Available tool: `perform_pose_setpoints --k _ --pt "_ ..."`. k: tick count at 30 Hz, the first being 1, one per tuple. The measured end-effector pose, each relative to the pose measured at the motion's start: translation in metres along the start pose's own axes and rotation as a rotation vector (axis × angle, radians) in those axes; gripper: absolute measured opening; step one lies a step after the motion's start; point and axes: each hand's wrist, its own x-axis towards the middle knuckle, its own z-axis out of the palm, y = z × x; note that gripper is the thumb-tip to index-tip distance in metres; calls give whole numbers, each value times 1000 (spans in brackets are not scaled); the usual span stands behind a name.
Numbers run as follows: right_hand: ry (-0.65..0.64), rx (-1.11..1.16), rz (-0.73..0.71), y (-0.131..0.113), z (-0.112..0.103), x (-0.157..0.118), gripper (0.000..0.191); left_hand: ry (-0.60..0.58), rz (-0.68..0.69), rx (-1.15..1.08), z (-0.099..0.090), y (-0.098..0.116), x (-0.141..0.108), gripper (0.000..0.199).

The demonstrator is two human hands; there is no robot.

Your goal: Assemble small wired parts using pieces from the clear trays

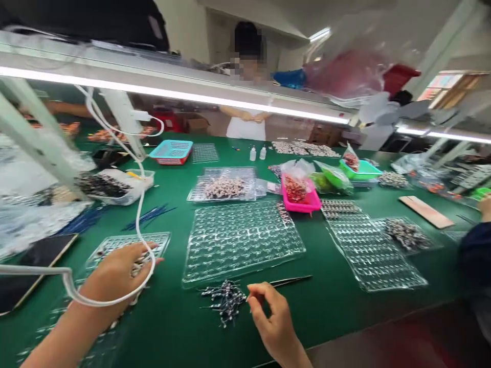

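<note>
My left hand (115, 273) reaches over a clear tray (163, 240) at the left, its fingers bent around some small pale pieces (140, 265). A white cable crosses in front of it. Near the front edge, my right hand (270, 317) is pinched, thumb against forefinger; what lies between the tips is too small to name. Just left of those fingertips is a pile of dark, thin-wired parts (224, 301). Metal tweezers (293, 280) lie on the green table behind my right hand. A large clear tray with many round pockets (238, 240) sits beyond the pile.
Farther back are a tray of pale pieces (226, 188), a pink basket (303, 207) and a blue basket (172, 149). Another pocketed tray (376, 250) lies right. A person (247, 120) stands opposite; another person's sleeve (475, 255) shows at the right edge.
</note>
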Motion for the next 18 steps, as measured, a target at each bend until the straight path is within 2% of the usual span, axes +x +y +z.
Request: perform_pose_setpoints --k 2,3,5,7,9,11,13,15,18 --pt "-28 -20 -17 -3 -9 -5 19 -85 155 -3 31 43 19 27" --pt "-43 -35 -28 -3 -13 -8 20 -109 252 -60 47 69 31 26" --pt "-46 -85 -49 2 -19 -15 21 -250 349 -158 83 122 57 23" --pt "-11 -150 -58 12 -21 -19 19 -421 335 -183 120 168 87 20" --pt "29 -209 -88 23 -18 -21 17 -468 319 -164 156 203 117 18" --pt "43 -244 -148 33 -13 -21 15 -495 271 -120 187 225 141 15" --pt "63 -266 -190 39 -9 -22 15 -537 208 -67 213 235 158 18" --pt "100 -278 -210 43 -6 -23 15 -588 147 -17 230 238 168 24" --pt "142 -289 -243 44 -3 -25 14 -637 70 40 245 237 170 28"
